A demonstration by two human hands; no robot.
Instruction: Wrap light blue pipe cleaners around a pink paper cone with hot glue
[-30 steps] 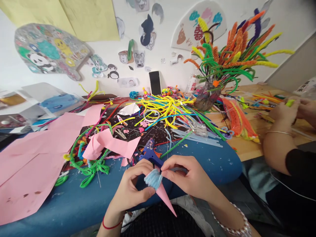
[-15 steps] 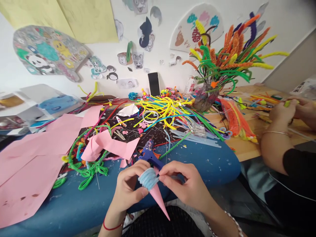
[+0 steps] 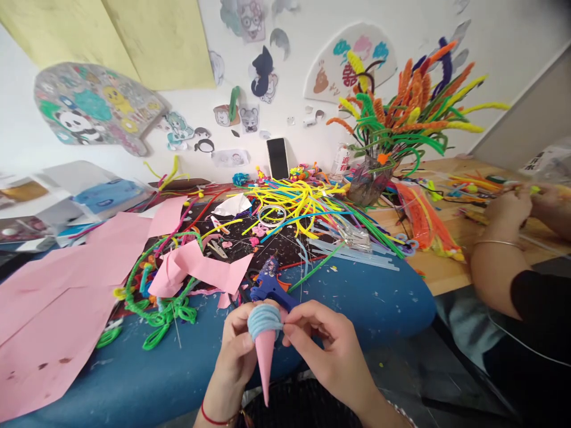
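The pink paper cone (image 3: 266, 364), tilted rightward a second ago, now points straight down at the front edge of the blue desk (image 3: 357, 300). The left hand (image 3: 238, 348) closes its fingers round it, and the right hand (image 3: 323, 352) pinches the light-blue fuzzy wire coil (image 3: 264, 320).

cone (image 3: 266, 362): plain pink
pipe cleaner coil (image 3: 264, 317): light blue
glue gun (image 3: 270, 286): blue, orange trigger
table cover (image 3: 379, 297): blue, pale specks
paper sheets (image 3: 66, 285), 9 o'clock: pink

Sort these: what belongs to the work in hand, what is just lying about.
In hand: pink paper cone in left hand; blue pipe-cleaner coil round its top, pinched by right hand.
Lying about: glue gun, pink paper sheets, yellow pipe cleaners, phone.
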